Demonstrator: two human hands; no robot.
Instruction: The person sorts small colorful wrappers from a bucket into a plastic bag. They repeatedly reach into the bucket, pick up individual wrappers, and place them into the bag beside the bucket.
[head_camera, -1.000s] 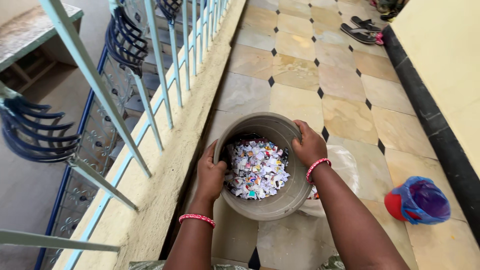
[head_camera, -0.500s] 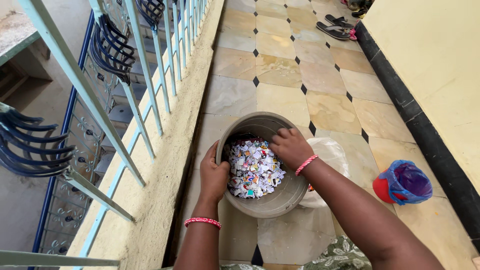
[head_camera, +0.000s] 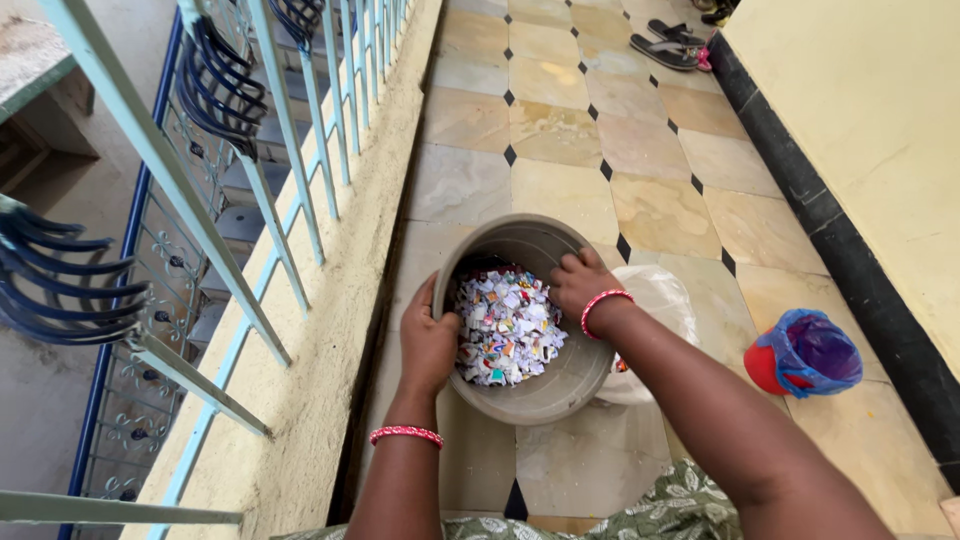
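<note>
Left hand: your left hand (head_camera: 428, 345) clasps the near-left rim of the grey basin (head_camera: 545, 395), thumb hooked inside, fingers narrow around the edge.
Right hand: your right hand (head_camera: 580, 282) is curled over the far-right rim, fingertips pressing on the lip; a red bead bracelet (head_camera: 603, 302) sits at that wrist, and another (head_camera: 405, 435) at the left wrist.
Basin: it stands on the tiled floor (head_camera: 560, 185) just right of the rough concrete ledge (head_camera: 330, 340), tipped slightly towards you, though the angle is hard to judge from above.
Contents: a heap of small torn coloured paper scraps (head_camera: 505, 325) lies in the bottom, nearer the left wall.
Change: over the last second your view has dropped closer and your right hand has slid along the rim from the far side towards the right; the basin itself has barely shifted, so both hands now grip opposite edges.
Nearby: a clear plastic bag (head_camera: 655, 300) touches the basin's right side; a red pot lined with blue plastic (head_camera: 805, 355) stands well apart to the right; sandals (head_camera: 670, 45) lie far off; blue railing (head_camera: 290, 130) runs on the left.
</note>
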